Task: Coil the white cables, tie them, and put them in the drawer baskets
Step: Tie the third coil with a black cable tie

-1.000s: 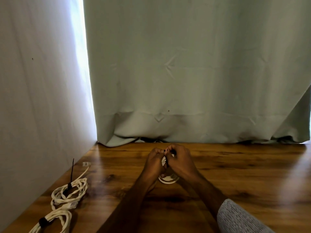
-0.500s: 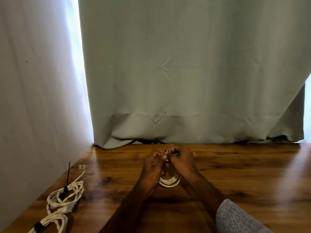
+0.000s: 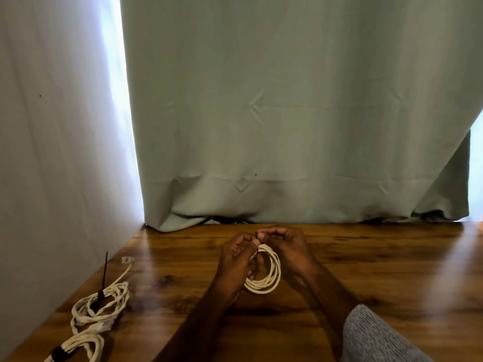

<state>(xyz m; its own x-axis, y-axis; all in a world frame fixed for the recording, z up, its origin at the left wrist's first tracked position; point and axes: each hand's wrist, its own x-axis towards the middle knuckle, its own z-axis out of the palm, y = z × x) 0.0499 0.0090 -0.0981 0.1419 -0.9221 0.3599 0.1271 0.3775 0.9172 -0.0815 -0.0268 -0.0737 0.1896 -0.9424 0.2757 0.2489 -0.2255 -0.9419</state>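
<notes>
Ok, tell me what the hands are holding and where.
Both hands hold one cable coil at its top, fingers pinching the black tie there.

Head camera looks forward and down, close over the wooden table (image 3: 366, 257), facing a curtain (image 3: 287, 113).

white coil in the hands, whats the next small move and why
Probably pull the black tie snug around the white coil. Both the left hand and right hand pinch at the coil's top, where the dark tie shows, while the loops hang gathered above the table. Whether it is already fastened is too small to tell.
</notes>
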